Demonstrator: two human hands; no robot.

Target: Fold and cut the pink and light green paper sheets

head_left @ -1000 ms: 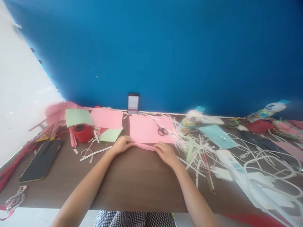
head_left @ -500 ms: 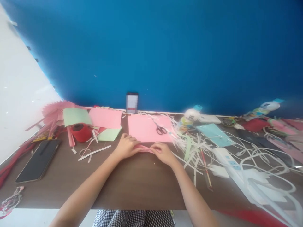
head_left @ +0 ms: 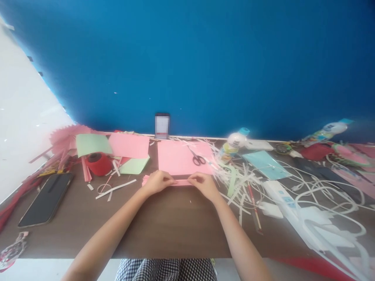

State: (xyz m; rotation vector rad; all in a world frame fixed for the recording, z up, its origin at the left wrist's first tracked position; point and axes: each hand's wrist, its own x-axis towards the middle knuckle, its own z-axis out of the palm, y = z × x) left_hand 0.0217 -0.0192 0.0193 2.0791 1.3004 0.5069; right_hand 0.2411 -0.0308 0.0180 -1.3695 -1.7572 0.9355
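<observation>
A narrow folded strip of pink paper (head_left: 182, 182) lies crosswise near the middle of the table. My left hand (head_left: 158, 182) pinches it on the left, and its pleated-looking end sticks out beyond that wrist. On the right, my right hand (head_left: 203, 185) grips the strip between thumb and fingers. Just behind the hands lies a flat pink sheet (head_left: 172, 156), with dark-handled scissors (head_left: 199, 159) resting on its right part.
White paper strips (head_left: 243, 187) pile up right of my hands, near a bottle (head_left: 233, 145) and a power strip (head_left: 288, 210) with tangled cables. Leftward are a red spool (head_left: 99, 164), green and pink sheets, and a dark phone (head_left: 47, 199). Another phone (head_left: 162, 125) leans against the blue wall.
Both hands have spread slightly, showing more of the pink strip between them. Its left end now shows past my left hand. The view has shifted a little.
</observation>
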